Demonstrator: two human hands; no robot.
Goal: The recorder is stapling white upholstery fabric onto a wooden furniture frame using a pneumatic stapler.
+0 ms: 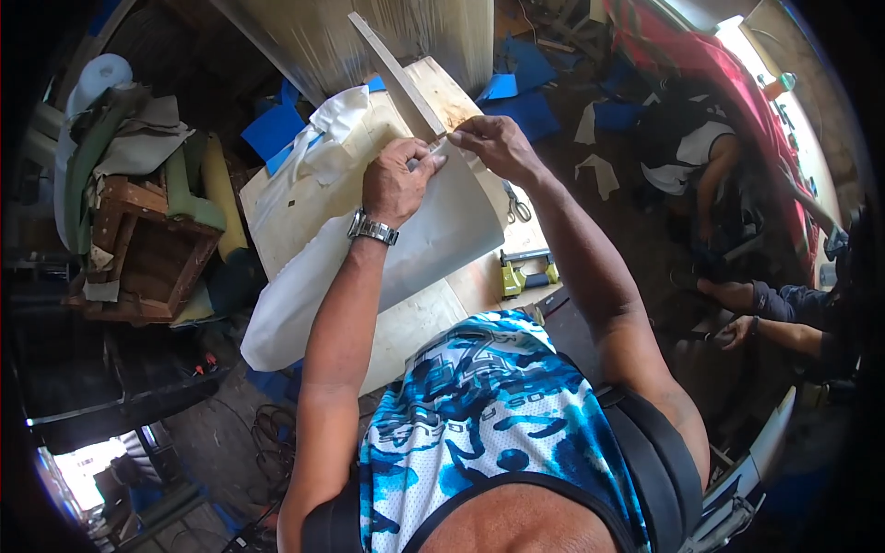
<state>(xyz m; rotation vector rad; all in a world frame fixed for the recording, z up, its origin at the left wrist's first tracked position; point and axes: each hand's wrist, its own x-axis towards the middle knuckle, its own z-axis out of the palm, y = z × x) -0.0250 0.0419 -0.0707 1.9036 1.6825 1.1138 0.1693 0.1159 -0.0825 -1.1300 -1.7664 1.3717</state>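
Both of my hands work close together over a wooden table (267,240). My left hand (396,182), with a metal watch at the wrist, is closed on the upper edge of a white sheet of material (442,217). My right hand (498,145) pinches that edge at the near end of a narrow wooden strip (398,81). The strip slants away from me to the upper left. The sheet drapes across the tabletop and beneath my left forearm. What lies exactly between my fingertips is too small to tell.
Scissors (518,205) and a yellow-green staple gun (528,275) lie on the table's right side. White cloth scraps (330,120) are at its far left. A bare wooden chair frame (152,253) stands left. Blue pieces (521,115) litter the floor. Two people are at the right.
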